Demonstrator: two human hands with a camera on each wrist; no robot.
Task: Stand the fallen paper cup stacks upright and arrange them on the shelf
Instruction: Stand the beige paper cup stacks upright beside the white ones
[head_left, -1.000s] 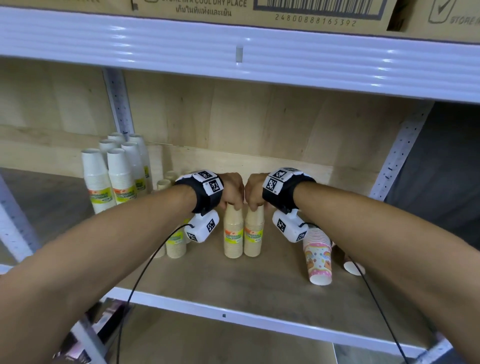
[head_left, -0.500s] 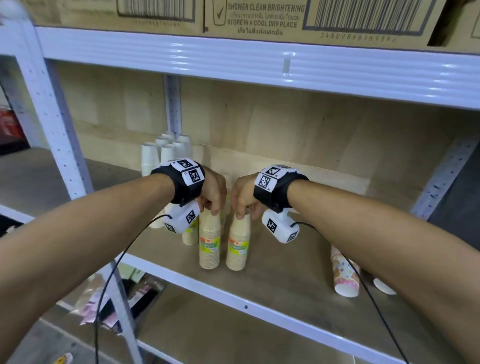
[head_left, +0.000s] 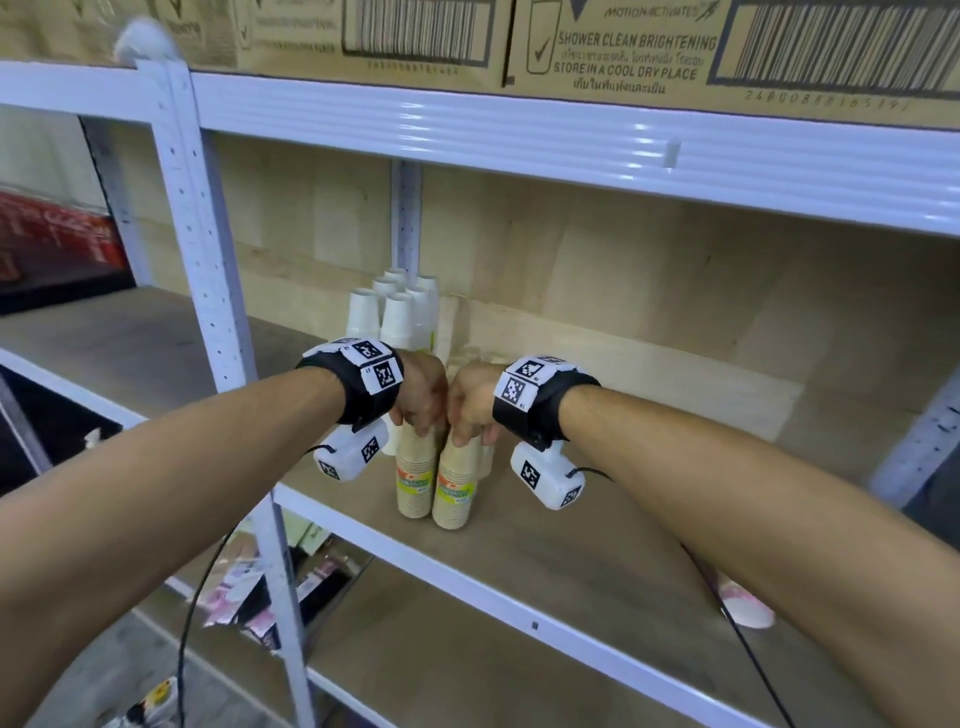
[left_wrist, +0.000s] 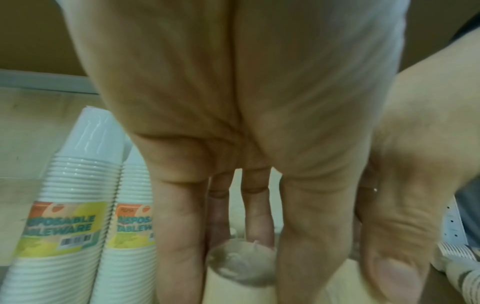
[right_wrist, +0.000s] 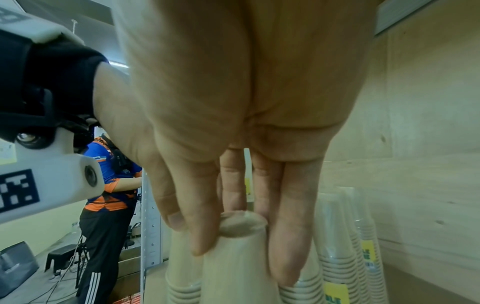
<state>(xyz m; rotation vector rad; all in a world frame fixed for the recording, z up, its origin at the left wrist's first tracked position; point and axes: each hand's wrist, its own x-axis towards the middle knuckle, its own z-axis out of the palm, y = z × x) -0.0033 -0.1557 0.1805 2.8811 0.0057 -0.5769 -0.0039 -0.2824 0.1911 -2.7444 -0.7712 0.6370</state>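
Observation:
Two tan paper cup stacks stand upright side by side near the front of the wooden shelf. My left hand grips the top of the left tan stack from above. My right hand grips the top of the right tan stack the same way. In the left wrist view my fingers curl round the stack's top. In the right wrist view my fingers pinch the other stack's top. Both hands touch at the knuckles.
Several white cup stacks stand just behind, beside a white upright post. A pink patterned cup shows partly behind my right forearm. Cardboard boxes sit on the shelf above. A person stands beyond the rack.
Both hands have carried the two tan stacks leftward along the shelf, close to the white stacks. The pink cup is left far to the right.

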